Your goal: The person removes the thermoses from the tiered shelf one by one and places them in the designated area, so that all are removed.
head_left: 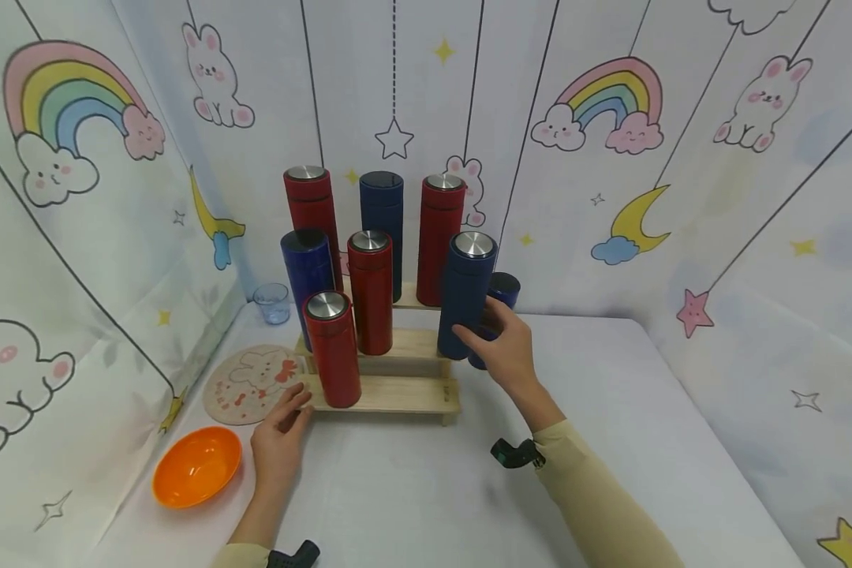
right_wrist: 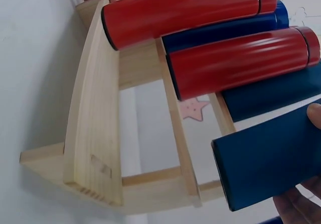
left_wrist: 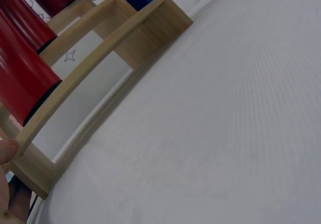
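My right hand (head_left: pixel 513 347) grips a dark blue thermos flask (head_left: pixel 466 296) with a silver lid, thumb on one side and fingers on the other. Its base hangs at the right end of the middle step of a three-step wooden rack (head_left: pixel 405 394); in the right wrist view the flask (right_wrist: pixel 266 158) looks tilted and clear of the wood. At the rack's front left corner, my left hand (head_left: pixel 278 442) holds the end of the lowest step, thumb on the wood (left_wrist: pixel 100 53). A red flask (head_left: pixel 334 355) stands on that step. A red flask (head_left: pixel 371 300) and a blue flask (head_left: pixel 308 268) occupy the middle step.
Two red flasks and a blue flask (head_left: pixel 382 229) stand on the top step. Behind my right hand is another blue flask (head_left: pixel 504 288), partly hidden. To the left lie an orange bowl (head_left: pixel 197 467), a round bunny mat (head_left: pixel 244 394) and a clear glass (head_left: pixel 273 304). Printed cloth surrounds the table.
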`<act>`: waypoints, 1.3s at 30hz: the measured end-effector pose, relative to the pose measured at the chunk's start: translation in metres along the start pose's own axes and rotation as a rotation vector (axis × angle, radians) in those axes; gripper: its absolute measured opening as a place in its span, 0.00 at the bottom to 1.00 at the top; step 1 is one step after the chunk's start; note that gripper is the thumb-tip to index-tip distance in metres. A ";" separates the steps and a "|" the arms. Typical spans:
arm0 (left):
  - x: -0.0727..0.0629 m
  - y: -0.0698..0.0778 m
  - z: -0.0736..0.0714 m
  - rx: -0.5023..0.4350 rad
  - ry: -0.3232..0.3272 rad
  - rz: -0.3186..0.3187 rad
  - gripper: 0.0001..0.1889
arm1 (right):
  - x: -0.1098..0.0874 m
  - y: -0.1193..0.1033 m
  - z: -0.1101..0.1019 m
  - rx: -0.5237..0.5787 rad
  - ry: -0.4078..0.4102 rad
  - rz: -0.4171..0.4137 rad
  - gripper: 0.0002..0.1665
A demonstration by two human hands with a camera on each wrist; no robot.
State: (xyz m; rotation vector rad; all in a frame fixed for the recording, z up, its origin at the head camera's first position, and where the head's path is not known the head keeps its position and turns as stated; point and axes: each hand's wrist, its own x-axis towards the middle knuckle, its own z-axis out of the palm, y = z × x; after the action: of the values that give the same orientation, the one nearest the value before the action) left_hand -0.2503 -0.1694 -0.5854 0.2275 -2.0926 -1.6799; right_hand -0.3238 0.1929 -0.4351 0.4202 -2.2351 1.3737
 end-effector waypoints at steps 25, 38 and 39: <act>-0.001 0.001 0.000 -0.002 -0.010 -0.023 0.15 | -0.016 0.025 -0.034 -0.006 0.070 -0.021 0.35; -0.001 0.000 -0.001 0.002 -0.011 -0.024 0.15 | -0.030 0.003 -0.051 -0.051 0.078 0.011 0.36; 0.000 0.000 -0.001 -0.001 -0.014 -0.021 0.15 | -0.030 0.010 -0.053 -0.054 0.083 0.016 0.36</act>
State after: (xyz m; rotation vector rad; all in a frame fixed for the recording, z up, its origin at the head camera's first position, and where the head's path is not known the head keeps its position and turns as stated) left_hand -0.2495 -0.1701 -0.5856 0.2396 -2.1066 -1.6990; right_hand -0.2908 0.2447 -0.4385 0.3212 -2.2076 1.3114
